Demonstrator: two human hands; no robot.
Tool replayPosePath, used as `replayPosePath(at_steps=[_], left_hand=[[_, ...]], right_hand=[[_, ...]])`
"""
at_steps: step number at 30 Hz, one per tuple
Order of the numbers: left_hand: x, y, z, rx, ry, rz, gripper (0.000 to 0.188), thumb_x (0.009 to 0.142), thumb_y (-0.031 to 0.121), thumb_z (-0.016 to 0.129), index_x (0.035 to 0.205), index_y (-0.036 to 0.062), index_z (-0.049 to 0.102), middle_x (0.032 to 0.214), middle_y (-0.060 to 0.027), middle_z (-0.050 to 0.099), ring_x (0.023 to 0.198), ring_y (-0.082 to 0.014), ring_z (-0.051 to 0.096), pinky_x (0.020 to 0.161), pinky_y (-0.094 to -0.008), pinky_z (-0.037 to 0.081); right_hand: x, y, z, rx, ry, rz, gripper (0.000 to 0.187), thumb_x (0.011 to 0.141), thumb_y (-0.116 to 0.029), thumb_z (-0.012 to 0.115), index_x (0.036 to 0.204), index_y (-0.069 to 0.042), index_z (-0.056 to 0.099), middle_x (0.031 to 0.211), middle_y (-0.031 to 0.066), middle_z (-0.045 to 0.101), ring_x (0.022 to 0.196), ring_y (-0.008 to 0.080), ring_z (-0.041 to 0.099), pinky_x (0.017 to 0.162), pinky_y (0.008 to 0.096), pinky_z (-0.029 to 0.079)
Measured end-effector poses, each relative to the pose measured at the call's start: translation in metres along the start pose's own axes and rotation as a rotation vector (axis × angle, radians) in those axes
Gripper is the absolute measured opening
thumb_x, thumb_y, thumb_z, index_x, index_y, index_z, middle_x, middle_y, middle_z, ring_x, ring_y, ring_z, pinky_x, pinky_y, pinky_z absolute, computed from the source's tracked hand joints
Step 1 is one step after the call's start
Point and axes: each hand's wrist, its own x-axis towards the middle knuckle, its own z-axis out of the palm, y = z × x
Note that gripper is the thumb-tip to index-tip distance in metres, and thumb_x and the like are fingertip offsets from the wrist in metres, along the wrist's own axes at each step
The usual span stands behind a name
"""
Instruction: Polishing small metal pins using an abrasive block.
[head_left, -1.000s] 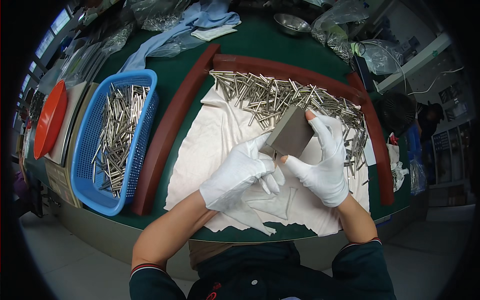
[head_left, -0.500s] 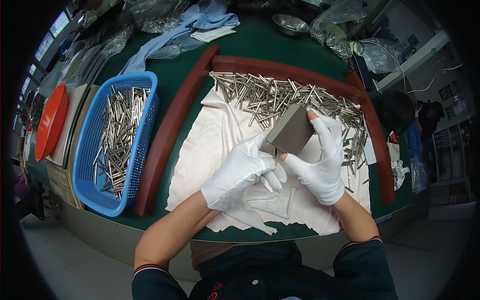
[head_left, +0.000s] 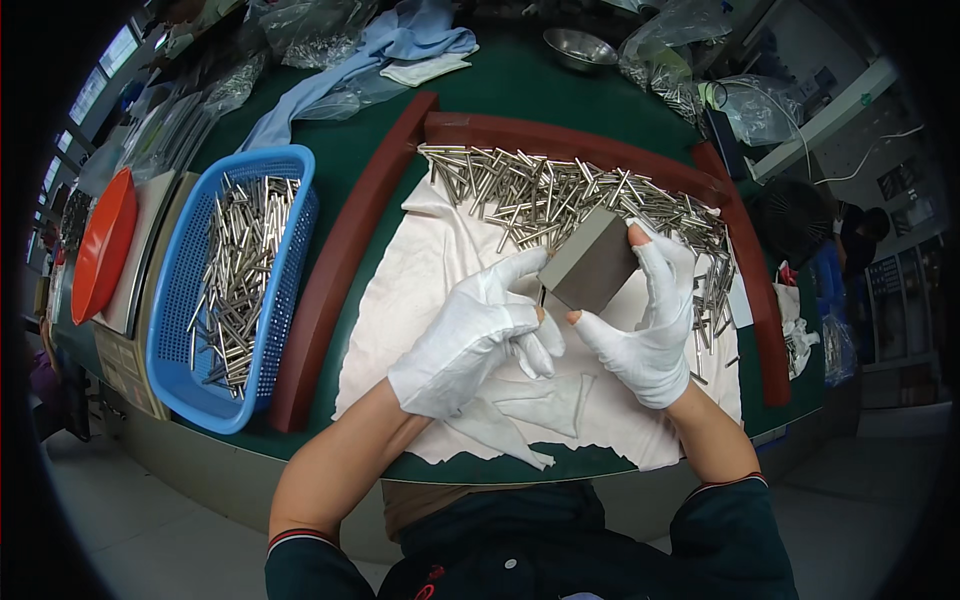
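My right hand (head_left: pixel 650 325), in a white glove with bare thumb and index fingertips, is closed on a grey-brown rectangular block (head_left: pixel 600 270) that resembles a sanding block. My left hand (head_left: pixel 475 335), also gloved, pinches a thin metal pin (head_left: pixel 543 295) against the block's left edge. Most of that pin is hidden by the fingers and glove. Both hands are above a pale cloth (head_left: pixel 385 350), just in front of a heap of shiny metal pins (head_left: pixel 560 190).
Dark red bars (head_left: pixel 345 270) frame the cloth on the left, back and right. Left of them stands a blue basket (head_left: pixel 300 160) of pins, beside an orange-red tray (head_left: pixel 105 245). A metal bowl (head_left: pixel 580 50) and a blue cloth (head_left: pixel 400 40) lie farther back. White glove-like cloth pieces (head_left: pixel 545 405) lie nearby.
The block has shifted slightly right and turned, showing more of its broad face. My left hand has moved slightly left, and its fingers have shifted around the pin.
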Motion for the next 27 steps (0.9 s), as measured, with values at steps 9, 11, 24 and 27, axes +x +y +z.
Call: replayPosePath(at_steps=[9,11,24,27], left_hand=[[0.000,-0.002,0.000,0.015,-0.015,-0.008,0.069,0.082,0.003,0.049,0.143,-0.0071,0.017,0.087,-0.0155,0.061,0.061,-0.0177,0.062,0.056,-0.0259,0.053],[0.001,-0.006,0.004,0.015,-0.014,-0.058,0.069,0.082,0.003,0.049,0.143,-0.0072,0.017,0.086,-0.0172,0.060,0.059,-0.0174,0.061,0.055,-0.0252,0.052],[0.001,0.000,-0.011,-0.098,-0.037,0.013,0.066,0.084,0.003,0.049,0.142,-0.0052,0.020,0.082,-0.0163,0.060,0.060,-0.0166,0.062,0.056,-0.0251,0.052],[0.001,-0.002,-0.015,-0.222,-0.074,0.028,0.067,0.086,0.004,0.051,0.143,-0.0037,0.016,0.080,-0.0163,0.061,0.062,-0.0177,0.063,0.059,-0.0247,0.052]], right_hand=[[0.001,-0.002,-0.001,-0.023,0.002,-0.066,0.092,0.056,-0.011,0.083,0.136,-0.003,0.038,0.120,0.0137,0.045,0.109,0.0265,0.047,0.092,0.0376,0.040],[0.004,-0.008,-0.002,0.041,-0.022,-0.045,0.091,0.057,-0.010,0.082,0.136,-0.004,0.038,0.121,0.0139,0.044,0.110,0.0267,0.047,0.093,0.0378,0.040],[0.005,0.000,-0.011,-0.053,-0.011,0.039,0.083,0.058,-0.007,0.078,0.132,-0.002,0.043,0.117,0.0128,0.045,0.105,0.0252,0.049,0.090,0.0345,0.041],[0.005,0.003,-0.013,-0.061,0.023,0.064,0.082,0.059,-0.007,0.077,0.133,-0.003,0.042,0.117,0.0126,0.045,0.105,0.0248,0.049,0.091,0.0344,0.040]])
